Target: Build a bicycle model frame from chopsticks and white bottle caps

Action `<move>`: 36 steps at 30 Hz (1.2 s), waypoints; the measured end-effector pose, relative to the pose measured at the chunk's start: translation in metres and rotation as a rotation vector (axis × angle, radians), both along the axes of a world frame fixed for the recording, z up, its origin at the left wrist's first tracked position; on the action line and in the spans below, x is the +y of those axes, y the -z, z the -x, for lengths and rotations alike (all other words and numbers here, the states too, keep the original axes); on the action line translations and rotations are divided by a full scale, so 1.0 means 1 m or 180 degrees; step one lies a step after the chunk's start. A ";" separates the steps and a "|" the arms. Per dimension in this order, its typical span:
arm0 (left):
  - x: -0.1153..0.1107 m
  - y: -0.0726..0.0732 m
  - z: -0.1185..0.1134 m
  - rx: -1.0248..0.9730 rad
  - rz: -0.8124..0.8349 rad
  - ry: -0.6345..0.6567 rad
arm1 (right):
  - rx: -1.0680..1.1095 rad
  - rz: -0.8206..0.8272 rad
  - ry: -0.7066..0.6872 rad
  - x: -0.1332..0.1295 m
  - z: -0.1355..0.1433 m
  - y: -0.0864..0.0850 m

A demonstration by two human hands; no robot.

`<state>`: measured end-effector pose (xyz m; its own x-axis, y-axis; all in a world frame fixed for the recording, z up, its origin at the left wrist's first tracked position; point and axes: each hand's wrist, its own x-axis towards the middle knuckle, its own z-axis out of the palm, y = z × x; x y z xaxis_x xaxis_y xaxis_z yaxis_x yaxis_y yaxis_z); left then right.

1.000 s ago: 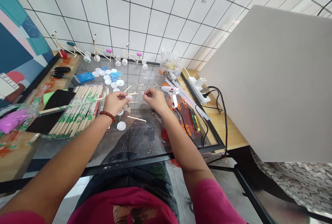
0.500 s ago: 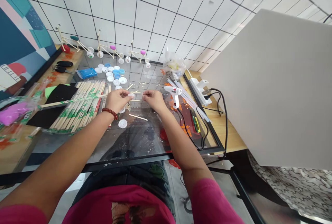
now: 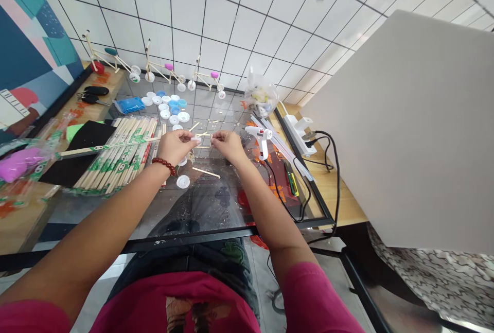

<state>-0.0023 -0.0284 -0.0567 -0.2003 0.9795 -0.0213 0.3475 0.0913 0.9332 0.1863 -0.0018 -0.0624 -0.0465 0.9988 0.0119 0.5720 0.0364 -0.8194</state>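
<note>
Above the glass tabletop, my left hand (image 3: pixel 175 146) pinches a small white piece (image 3: pixel 197 140) between thumb and fingers. Facing it, my right hand (image 3: pixel 227 146) is closed at the fingertips on something small that I cannot make out. Short wooden sticks lie or are held between the hands. Nearer me lies a single stick (image 3: pixel 206 172), with a white bottle cap (image 3: pixel 182 181) to its left. White and blue caps (image 3: pixel 174 110) are grouped beyond my left hand. A white glue gun (image 3: pixel 260 138) stands right of my right hand.
Bundled wrapped chopsticks (image 3: pixel 125 153) lie at left, by black sheet (image 3: pixel 79 153) and purple clay (image 3: pixel 21 164). Small stick tricycles (image 3: pixel 156 68) line the wall. Glue sticks (image 3: pixel 285 147), a cutter (image 3: pixel 291 179), a power strip (image 3: pixel 300 135) and cables are at right.
The hands stay nearly in place, still close together. A thin stick now shows spanning the gap between their fingertips. The camera view has shifted slightly.
</note>
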 end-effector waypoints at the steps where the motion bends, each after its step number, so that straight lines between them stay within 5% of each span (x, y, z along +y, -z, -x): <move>1: 0.000 0.002 0.000 -0.0030 -0.0016 0.0011 | -0.0006 -0.0003 -0.0008 0.000 0.000 0.000; 36: 0.002 0.009 0.003 -0.0006 -0.0093 0.0061 | -0.0184 -0.0060 -0.0071 -0.002 0.001 -0.001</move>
